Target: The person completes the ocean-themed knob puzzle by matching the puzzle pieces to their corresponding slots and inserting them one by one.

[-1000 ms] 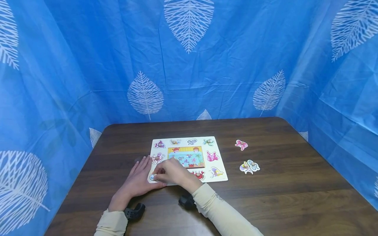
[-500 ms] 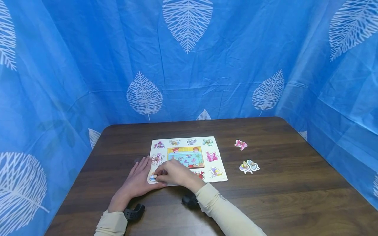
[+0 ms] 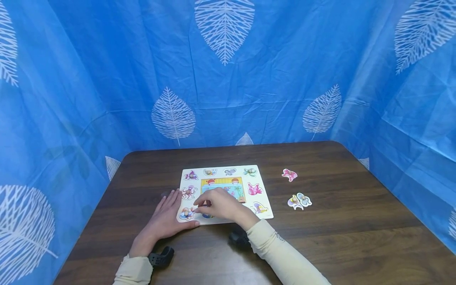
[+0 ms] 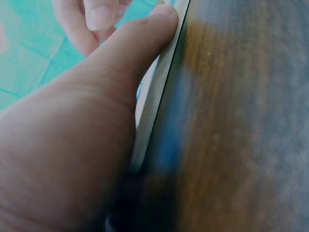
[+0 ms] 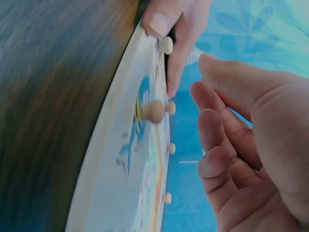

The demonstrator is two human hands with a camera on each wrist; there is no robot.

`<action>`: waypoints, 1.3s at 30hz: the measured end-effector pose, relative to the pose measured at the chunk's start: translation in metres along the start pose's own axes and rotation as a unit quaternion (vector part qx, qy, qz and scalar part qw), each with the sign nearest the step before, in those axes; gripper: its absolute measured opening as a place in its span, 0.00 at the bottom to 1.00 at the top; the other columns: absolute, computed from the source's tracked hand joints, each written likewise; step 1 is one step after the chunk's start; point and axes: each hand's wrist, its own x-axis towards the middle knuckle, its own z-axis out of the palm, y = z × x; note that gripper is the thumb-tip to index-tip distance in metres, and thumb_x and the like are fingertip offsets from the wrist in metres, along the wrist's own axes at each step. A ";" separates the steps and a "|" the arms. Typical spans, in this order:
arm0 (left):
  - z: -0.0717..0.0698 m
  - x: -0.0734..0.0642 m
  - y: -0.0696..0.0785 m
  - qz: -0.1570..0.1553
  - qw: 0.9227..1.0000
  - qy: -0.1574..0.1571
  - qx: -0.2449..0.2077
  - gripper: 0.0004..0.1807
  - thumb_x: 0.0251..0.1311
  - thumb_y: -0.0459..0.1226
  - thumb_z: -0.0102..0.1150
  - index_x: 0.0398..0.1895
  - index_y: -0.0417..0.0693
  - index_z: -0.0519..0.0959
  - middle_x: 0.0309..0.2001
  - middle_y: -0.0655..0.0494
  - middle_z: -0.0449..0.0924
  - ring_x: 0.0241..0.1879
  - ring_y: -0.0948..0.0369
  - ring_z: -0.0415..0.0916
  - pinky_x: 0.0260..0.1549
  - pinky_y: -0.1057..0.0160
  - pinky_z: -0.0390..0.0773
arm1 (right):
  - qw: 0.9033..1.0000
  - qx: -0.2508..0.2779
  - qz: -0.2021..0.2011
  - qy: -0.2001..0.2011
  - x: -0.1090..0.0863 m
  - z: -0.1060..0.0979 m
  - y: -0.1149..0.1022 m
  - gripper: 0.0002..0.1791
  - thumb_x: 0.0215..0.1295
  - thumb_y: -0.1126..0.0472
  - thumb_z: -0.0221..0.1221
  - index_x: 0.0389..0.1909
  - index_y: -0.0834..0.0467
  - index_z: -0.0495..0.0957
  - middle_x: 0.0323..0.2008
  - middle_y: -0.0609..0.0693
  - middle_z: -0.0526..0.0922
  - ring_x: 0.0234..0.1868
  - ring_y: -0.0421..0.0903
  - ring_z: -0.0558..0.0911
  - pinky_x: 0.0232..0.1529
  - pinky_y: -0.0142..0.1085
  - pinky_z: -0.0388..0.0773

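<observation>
A white wooden peg puzzle board (image 3: 268, 214) with sea-animal shapes lies on the table. My left hand (image 3: 166, 217) rests flat at its left edge, the thumb (image 4: 161, 19) along the near edge in the left wrist view. Over the board's near left part hangs my right hand (image 3: 223, 204), fingers loosely bent and holding nothing. Just left of its fingertips a colourful puzzle piece (image 3: 186, 213) sits in the near left corner. In the right wrist view, a blue piece with a wooden knob (image 5: 153, 111) lies beside the right hand (image 5: 275, 130), with a gap between.
To the right of the board lie a loose pink fish piece (image 3: 289, 175), a yellow and purple fish piece (image 3: 294, 202) and a greyish piece (image 3: 304, 199) touching it. The brown wooden table (image 3: 342, 237) is bordered by a blue curtain (image 3: 228, 99) with white leaves.
My right hand has let go of the knob of the corner piece and moved up and to the right. The left hand stays in place at the board.
</observation>
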 end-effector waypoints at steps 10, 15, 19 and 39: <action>0.002 0.001 -0.001 -0.003 1.000 -0.001 -0.001 0.72 0.49 0.75 0.62 0.81 0.32 0.49 0.82 0.36 0.44 0.82 0.39 0.39 0.78 0.36 0.40 | 1.000 0.020 0.020 0.000 -0.011 -0.018 0.010 0.12 0.66 0.56 0.71 0.48 0.53 0.90 0.42 0.42 0.91 0.38 0.32 0.83 0.43 0.26 0.80; 0.002 0.002 -0.001 -0.007 1.000 -0.005 -0.005 0.72 0.49 0.75 0.62 0.81 0.33 0.48 0.83 0.37 0.44 0.82 0.39 0.39 0.78 0.36 0.40 | 0.999 0.024 0.029 0.015 -0.016 -0.028 0.015 0.13 0.66 0.56 0.71 0.49 0.54 0.90 0.44 0.44 0.91 0.44 0.39 0.86 0.49 0.33 0.83; 0.002 0.002 -0.001 -0.008 1.000 -0.006 -0.003 0.72 0.49 0.76 0.62 0.81 0.33 0.47 0.83 0.37 0.43 0.82 0.40 0.38 0.78 0.36 0.40 | 0.998 0.041 0.035 0.034 -0.020 -0.037 0.023 0.13 0.65 0.58 0.71 0.49 0.55 0.90 0.45 0.46 0.91 0.44 0.45 0.86 0.47 0.39 0.83; 0.000 0.001 0.000 -0.002 1.000 -0.008 -0.012 0.72 0.49 0.75 0.62 0.82 0.34 0.46 0.83 0.37 0.42 0.82 0.40 0.38 0.79 0.37 0.40 | 0.978 0.052 0.141 0.145 -0.053 -0.079 0.085 0.14 0.67 0.56 0.70 0.50 0.56 0.89 0.42 0.47 0.91 0.37 0.43 0.82 0.36 0.35 0.79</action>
